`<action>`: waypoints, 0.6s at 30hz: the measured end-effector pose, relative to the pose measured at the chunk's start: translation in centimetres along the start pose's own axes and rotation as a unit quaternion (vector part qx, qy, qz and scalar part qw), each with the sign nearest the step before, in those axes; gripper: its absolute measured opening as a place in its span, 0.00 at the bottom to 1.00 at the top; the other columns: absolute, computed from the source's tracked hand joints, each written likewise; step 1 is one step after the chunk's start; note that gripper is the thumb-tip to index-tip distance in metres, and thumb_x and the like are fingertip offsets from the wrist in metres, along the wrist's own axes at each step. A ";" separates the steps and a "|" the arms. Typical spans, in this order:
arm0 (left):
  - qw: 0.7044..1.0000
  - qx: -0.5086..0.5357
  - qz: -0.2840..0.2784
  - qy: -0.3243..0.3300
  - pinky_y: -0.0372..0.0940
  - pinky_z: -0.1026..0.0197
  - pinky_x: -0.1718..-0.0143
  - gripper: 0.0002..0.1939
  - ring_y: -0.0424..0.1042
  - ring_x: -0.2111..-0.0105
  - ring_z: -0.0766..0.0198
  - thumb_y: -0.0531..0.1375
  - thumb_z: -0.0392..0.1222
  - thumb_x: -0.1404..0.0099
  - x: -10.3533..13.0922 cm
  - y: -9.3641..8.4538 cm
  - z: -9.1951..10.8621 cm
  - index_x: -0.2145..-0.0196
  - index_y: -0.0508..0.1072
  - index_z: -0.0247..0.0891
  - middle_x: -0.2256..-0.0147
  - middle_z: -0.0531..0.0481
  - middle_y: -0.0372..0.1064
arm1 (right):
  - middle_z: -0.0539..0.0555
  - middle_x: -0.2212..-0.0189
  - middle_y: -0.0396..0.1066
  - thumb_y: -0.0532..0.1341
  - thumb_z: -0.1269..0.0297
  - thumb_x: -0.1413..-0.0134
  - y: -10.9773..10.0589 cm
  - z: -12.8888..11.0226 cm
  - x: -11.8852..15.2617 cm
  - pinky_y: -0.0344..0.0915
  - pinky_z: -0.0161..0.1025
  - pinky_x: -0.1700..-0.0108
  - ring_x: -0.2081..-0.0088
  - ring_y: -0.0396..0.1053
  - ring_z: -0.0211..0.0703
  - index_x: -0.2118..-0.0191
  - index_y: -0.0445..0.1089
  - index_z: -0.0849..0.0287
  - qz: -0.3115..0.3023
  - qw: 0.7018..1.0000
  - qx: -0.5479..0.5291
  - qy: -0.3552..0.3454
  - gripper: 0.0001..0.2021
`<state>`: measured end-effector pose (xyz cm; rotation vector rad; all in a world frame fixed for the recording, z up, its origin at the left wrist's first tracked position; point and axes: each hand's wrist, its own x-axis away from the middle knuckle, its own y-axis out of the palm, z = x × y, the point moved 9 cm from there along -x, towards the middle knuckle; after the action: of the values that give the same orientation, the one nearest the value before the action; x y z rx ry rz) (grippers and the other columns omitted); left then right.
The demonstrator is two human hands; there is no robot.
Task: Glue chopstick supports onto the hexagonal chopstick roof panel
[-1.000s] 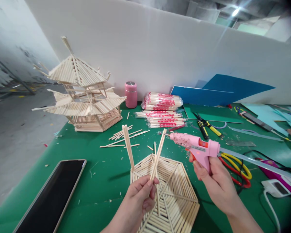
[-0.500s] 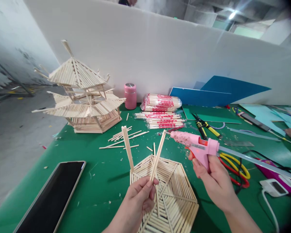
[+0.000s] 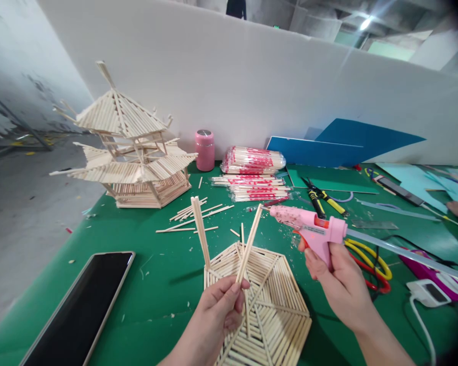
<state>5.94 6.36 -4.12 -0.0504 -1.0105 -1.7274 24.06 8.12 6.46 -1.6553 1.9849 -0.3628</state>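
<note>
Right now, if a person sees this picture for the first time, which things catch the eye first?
Likely the pink glue gun held in the right hand at centre right, its nozzle close to the tip of a wooden stick pinched by the left hand over a flat hexagonal stick panel. At the back left stands a tall stick pagoda on the green table.

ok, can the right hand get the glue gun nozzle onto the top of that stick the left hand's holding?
Probably yes. The glue gun nozzle in the right hand already points at the tip of the stick held by the left hand, with nothing between them.
</note>
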 end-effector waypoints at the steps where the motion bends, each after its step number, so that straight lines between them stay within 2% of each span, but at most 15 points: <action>1: 1.000 0.000 -0.001 0.002 0.37 0.68 0.82 0.09 0.43 0.84 0.77 0.59 0.42 0.44 0.0 0.0 0.0 0.70 0.70 0.32 0.81 0.57 0.54 | 0.49 0.74 0.59 0.52 0.60 0.45 0.0 0.0 0.1 0.60 0.34 0.71 0.72 0.59 0.37 0.60 0.62 0.55 0.000 1.000 0.007 -0.002 0.09; 11: 1.000 0.002 -0.016 0.013 0.37 0.68 0.82 0.08 0.44 0.83 0.77 0.56 0.40 0.42 -0.1 -0.1 0.1 0.68 0.71 0.32 0.80 0.56 0.54 | 0.48 0.76 0.57 0.51 0.60 0.45 0.9 -0.1 1.3 0.58 0.32 0.74 0.76 0.57 0.36 0.56 0.58 0.56 -0.048 0.998 0.033 0.011 0.11; 18: 0.999 -0.003 -0.029 0.018 0.37 0.68 0.82 0.08 0.43 0.83 0.77 0.55 0.40 0.40 -0.1 0.2 0.1 0.68 0.71 0.32 0.80 0.56 0.53 | 0.50 0.73 0.62 0.49 0.61 0.44 1.3 -1.0 2.0 0.62 0.31 0.74 0.76 0.60 0.36 0.56 0.58 0.56 -0.068 0.996 0.053 -0.001 0.10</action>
<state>6.05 6.45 -4.00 0.0051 -0.9884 -1.7782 22.25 6.30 6.18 -1.7267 1.8234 -0.5089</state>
